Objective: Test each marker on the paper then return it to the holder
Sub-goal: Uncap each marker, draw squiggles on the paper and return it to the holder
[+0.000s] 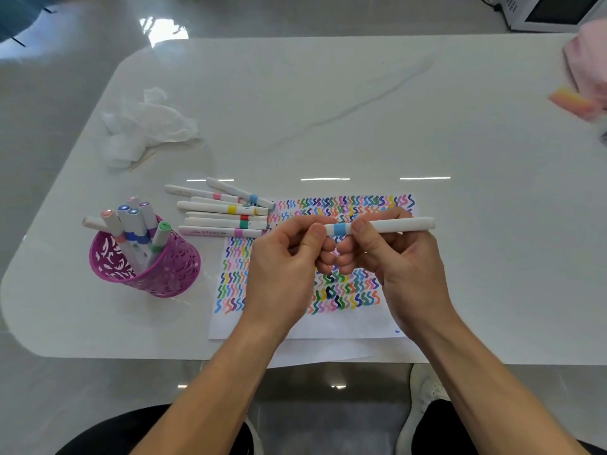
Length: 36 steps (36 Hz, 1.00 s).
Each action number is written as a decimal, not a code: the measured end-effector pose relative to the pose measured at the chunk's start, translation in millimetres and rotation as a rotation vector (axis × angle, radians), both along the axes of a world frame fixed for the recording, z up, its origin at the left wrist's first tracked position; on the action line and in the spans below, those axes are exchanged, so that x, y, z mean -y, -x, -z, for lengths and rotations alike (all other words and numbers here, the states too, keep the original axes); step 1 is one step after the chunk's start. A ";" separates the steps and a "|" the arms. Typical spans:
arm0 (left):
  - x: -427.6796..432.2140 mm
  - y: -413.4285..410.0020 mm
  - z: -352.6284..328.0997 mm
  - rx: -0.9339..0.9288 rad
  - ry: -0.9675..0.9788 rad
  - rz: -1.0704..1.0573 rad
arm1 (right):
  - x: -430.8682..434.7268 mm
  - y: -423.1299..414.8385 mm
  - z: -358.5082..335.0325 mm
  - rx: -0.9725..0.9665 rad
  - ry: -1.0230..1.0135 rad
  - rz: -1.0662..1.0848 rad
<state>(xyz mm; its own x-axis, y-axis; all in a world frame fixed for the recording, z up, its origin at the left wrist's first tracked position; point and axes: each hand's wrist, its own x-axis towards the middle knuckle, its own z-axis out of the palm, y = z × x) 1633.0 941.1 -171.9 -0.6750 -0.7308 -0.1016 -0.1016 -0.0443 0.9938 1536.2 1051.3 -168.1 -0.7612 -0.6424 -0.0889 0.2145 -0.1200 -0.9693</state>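
Both hands held blue-banded marker level above paper, long axis left-right. Left hand pinched left end; right hand gripped barrel right of band. Purple holder stood on desk well left of grip, nearer left hand.

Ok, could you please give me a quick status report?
Left hand and right hand pinching blue-banded marker over the paper. Purple holder left, part full. Loose markers beside it; nothing blocking.
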 end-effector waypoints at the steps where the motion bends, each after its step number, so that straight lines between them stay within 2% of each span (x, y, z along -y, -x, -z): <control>1: 1.1 -0.2 -1.1 -0.002 -0.006 0.007 | 0.5 0.9 0.5 0.014 -0.006 -0.009; 6: 10.5 -1.5 -8.2 -0.056 -0.002 -0.029 | 3.3 5.6 2.4 -0.003 -0.068 -0.044; 13: 32.3 -19.4 -17.7 -0.168 -0.061 -0.254 | -1.0 15.8 9.3 -0.096 -0.220 0.063; 18: 36.7 -33.8 -32.7 -0.226 0.163 -0.353 | -4.5 25.1 18.5 -0.301 -0.443 0.180; 22: 40.5 -44.2 -43.2 -0.226 0.382 -0.419 | -4.7 27.2 26.7 -0.351 -0.544 0.203; 26: 48.2 -55.0 -49.0 -0.236 0.666 -0.487 | -3.8 27.4 33.3 -0.368 -0.585 0.195; 30: 53.8 -62.9 -47.0 -0.146 0.923 -0.498 | -2.4 25.9 36.3 -0.386 -0.603 0.192; 36: 51.2 -63.5 -44.7 -0.057 1.054 -0.478 | 0.0 23.0 36.2 -0.404 -0.614 0.182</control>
